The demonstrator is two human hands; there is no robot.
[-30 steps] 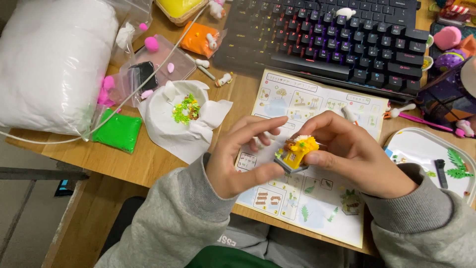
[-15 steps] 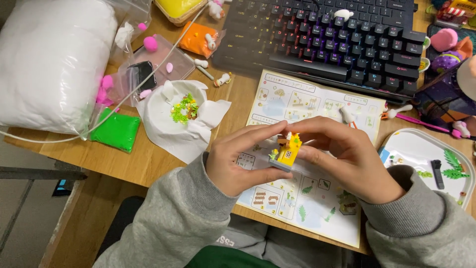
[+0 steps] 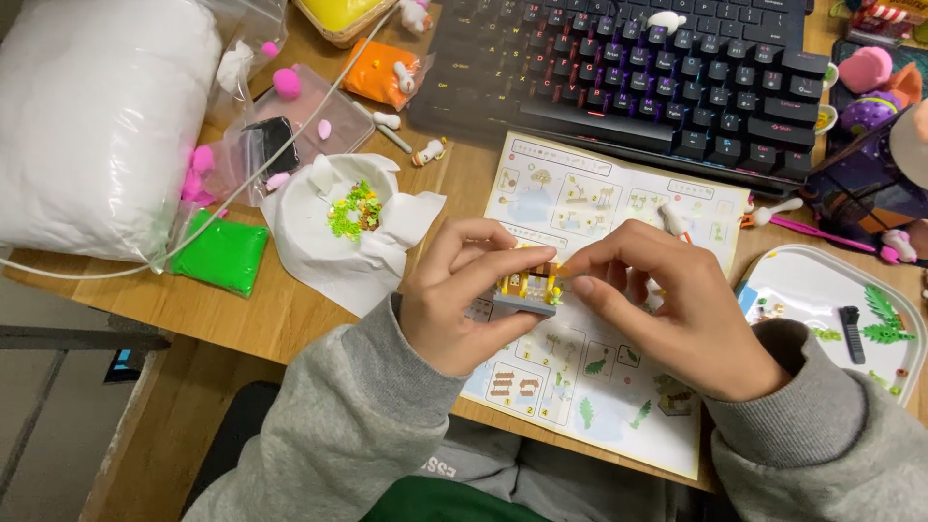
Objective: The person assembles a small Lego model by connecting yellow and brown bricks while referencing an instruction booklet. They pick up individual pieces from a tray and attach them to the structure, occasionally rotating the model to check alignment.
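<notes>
A small yellow and brown toy-brick model on a grey base (image 3: 528, 284) is held above a printed instruction sheet (image 3: 590, 319). My left hand (image 3: 454, 300) grips the model from the left and below, thumb under its base. My right hand (image 3: 677, 309) pinches the model's top right corner with thumb and forefinger. Both arms wear grey sleeves.
A white paper bowl (image 3: 338, 227) with small green and yellow pieces stands left of the hands. A dark keyboard (image 3: 628, 68) lies behind the sheet. A white tray (image 3: 831, 309) with green plant pieces is at the right. A big white bag (image 3: 97, 116), green packet (image 3: 222, 253) and pink bits fill the left.
The model has turned so its grey base faces down and its side faces me. Both hands have shifted slightly left with it and the right fingers now pinch its top.
</notes>
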